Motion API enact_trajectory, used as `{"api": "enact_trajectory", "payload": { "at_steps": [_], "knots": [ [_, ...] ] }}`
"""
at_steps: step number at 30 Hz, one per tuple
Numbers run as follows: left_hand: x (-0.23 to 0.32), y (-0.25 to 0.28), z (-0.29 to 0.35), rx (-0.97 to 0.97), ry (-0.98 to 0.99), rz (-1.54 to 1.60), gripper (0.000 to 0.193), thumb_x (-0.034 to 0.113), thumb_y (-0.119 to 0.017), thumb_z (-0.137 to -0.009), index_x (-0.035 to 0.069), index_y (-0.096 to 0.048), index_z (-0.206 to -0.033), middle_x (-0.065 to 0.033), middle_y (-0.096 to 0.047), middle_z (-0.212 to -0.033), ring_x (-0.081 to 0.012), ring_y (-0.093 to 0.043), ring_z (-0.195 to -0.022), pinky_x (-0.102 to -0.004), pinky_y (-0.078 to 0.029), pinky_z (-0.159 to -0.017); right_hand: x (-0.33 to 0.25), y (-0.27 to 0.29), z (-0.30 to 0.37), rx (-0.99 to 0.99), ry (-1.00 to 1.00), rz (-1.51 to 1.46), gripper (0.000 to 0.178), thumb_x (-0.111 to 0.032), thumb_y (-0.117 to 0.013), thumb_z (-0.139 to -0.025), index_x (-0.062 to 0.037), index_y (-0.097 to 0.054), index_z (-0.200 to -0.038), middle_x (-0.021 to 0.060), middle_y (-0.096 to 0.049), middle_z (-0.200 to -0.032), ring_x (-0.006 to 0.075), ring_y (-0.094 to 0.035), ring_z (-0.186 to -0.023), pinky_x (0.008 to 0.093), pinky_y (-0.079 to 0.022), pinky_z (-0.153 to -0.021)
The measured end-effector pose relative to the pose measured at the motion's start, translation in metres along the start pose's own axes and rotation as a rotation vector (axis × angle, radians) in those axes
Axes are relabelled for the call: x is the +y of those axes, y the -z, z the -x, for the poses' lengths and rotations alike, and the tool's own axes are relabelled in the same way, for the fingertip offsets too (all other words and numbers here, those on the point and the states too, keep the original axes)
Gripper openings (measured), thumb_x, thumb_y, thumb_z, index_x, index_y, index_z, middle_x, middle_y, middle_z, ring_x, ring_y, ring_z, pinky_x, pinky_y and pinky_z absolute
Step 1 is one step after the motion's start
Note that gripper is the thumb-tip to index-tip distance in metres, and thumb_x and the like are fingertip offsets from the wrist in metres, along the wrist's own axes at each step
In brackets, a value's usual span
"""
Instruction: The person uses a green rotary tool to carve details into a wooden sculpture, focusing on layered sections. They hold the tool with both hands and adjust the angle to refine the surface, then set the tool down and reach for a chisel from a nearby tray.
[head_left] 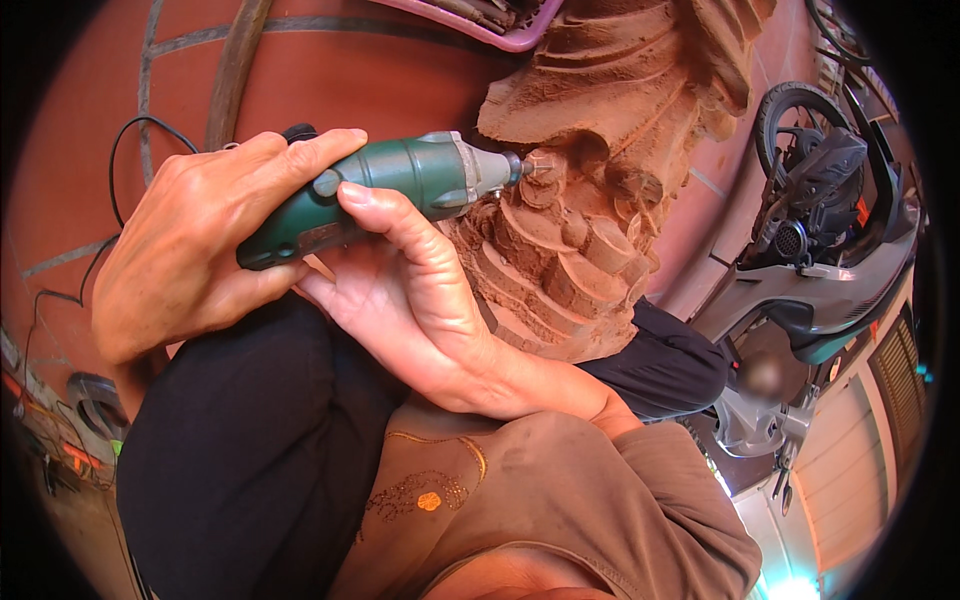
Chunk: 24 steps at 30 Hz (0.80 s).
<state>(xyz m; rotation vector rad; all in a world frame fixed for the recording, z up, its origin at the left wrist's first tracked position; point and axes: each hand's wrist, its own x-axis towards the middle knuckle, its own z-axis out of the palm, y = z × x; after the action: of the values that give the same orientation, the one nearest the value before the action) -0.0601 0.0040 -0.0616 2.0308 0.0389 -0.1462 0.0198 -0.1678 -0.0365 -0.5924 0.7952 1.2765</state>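
Note:
A green rotary grinder (405,175) with a grey metal nose lies across both my hands, its nose toward the right. My left hand (190,230) wraps the rear of its body, fingers stretched over the top. My right hand (405,270) cradles it from below, with the thumb pressed along its side. The short bit at the nose meets a reddish-brown wood carving (575,270), at a small raised knob. Folds and stacked rounded shapes cover the carving, and dust lies in its grooves. Whether the bit is spinning cannot be made out.
A black cord (120,185) loops over the red tiled floor (380,85) at left. Near it lies a long wooden piece (236,75). A pink basket (520,38) with tools stands at the far edge. On the right is a motorbike (820,250). My dark-trousered knee (240,440) is close below the hands.

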Motion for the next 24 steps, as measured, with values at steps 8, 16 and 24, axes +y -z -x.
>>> {"api": "enact_trajectory", "payload": {
  "at_steps": [8, 16, 24],
  "knots": [
    [0.0, 0.001, -0.004, -0.008, 0.003, -0.016, 0.089, 0.009, -0.082, -0.057, 0.004, -0.053, -0.141, -0.0169, -0.065, -0.098, -0.0347, -0.064, -0.082, -0.041, -0.052, -0.07, -0.004, -0.004, -0.002, 0.009, -0.005, 0.007, 0.035, -0.022, -0.073, -0.09, -0.0103, -0.055, -0.119, 0.0023, -0.062, -0.113, 0.0148, -0.058, -0.11, 0.0384, -0.041, -0.106],
    [-0.003, 0.001, -0.012, -0.053, 0.017, 0.004, 0.09, 0.006, -0.082, -0.056, 0.004, -0.052, -0.141, -0.0199, -0.066, -0.105, -0.0382, -0.065, -0.087, -0.0429, -0.053, -0.074, -0.006, -0.003, -0.003, 0.007, 0.065, 0.001, 0.033, -0.023, -0.071, -0.091, -0.0102, -0.056, -0.117, 0.0032, -0.062, -0.112, 0.016, -0.058, -0.109, 0.0398, -0.044, -0.104],
    [-0.004, 0.0, -0.013, -0.036, -0.001, -0.01, 0.09, 0.002, -0.081, -0.056, 0.004, -0.052, -0.141, -0.02, -0.067, -0.106, -0.0388, -0.067, -0.09, -0.0434, -0.053, -0.078, -0.01, -0.001, -0.005, -0.051, 0.03, -0.102, 0.02, -0.012, -0.07, -0.091, -0.0108, -0.063, -0.11, 0.0017, -0.068, -0.108, 0.0147, -0.06, -0.108, 0.0368, -0.042, -0.108]
  ]
}}
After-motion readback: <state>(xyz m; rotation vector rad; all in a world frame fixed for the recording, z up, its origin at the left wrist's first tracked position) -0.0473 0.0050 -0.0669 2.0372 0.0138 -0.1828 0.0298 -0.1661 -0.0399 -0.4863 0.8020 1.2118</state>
